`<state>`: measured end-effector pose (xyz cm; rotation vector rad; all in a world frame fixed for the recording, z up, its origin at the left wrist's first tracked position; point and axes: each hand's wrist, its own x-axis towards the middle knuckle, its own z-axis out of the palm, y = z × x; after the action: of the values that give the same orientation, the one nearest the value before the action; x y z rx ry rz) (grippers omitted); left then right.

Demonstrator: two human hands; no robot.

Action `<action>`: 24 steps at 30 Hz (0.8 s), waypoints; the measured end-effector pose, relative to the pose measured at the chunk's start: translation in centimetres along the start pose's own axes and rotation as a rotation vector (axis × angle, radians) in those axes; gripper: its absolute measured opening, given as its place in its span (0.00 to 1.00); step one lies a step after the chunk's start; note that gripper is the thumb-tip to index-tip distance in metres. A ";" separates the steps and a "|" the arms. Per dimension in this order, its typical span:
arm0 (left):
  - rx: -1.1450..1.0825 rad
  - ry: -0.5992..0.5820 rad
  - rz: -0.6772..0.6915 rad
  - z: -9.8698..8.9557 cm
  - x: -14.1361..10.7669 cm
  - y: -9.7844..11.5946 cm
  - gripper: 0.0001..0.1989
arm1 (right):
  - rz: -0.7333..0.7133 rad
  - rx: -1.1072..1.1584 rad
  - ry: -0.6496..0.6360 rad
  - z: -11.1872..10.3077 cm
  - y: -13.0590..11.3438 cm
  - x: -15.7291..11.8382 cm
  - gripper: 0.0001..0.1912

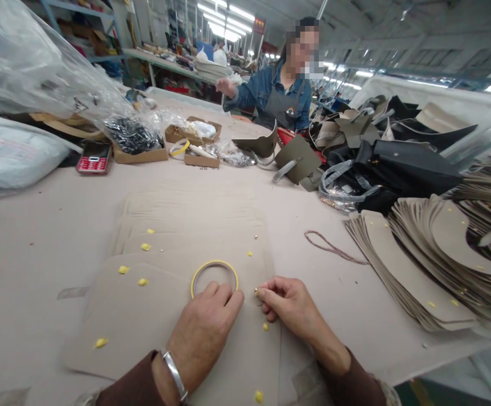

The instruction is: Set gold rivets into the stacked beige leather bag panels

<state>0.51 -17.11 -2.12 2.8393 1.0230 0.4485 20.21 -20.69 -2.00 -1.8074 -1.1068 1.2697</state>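
The right hand (287, 303) has a narrow grip, thumb and forefinger pinched on a small gold-coloured stud (256, 291) near the right edge of a stack of beige panels (173, 321). The left hand (205, 321), a silver bracelet (174, 375) at its wrist, lies over the near edge of a yellow-rimmed tape roll (215, 262) on that stack; whether its grip is closed on the roll I cannot tell. Yellow tabs (123, 270) dot the panels. Around them spreads the worktop (25, 242), with a looped cord (334, 248) and piled curved strips (423, 259) to the right. Farther off lie a red phone (94, 160) and a black bag (414, 169); beyond stands a person in a denim shirt and apron (285, 101).
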 end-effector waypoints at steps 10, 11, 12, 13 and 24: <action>-0.065 -0.006 -0.012 0.7 -0.2 0.0 0.09 | -0.244 -0.418 0.079 0.6 -1.7 0.1 0.09; -0.070 0.003 -0.015 0.7 -0.2 -0.1 0.09 | -0.268 -0.459 0.080 0.5 -1.7 0.2 0.09; -0.077 0.011 -0.015 0.8 -0.2 -0.1 0.10 | -0.286 -0.490 0.072 0.5 -1.8 0.3 0.09; -0.083 0.016 -0.015 0.8 -0.2 -0.1 0.10 | -0.296 -0.512 0.060 0.5 -1.9 0.4 0.09; -0.121 -0.044 -0.007 0.3 -0.2 -0.1 0.09 | -0.099 -0.304 0.039 -0.7 -0.6 -0.5 0.08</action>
<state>0.39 -17.19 -2.47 2.7254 0.9632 0.4299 20.59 -20.89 -1.07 -1.9577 -1.4102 1.0478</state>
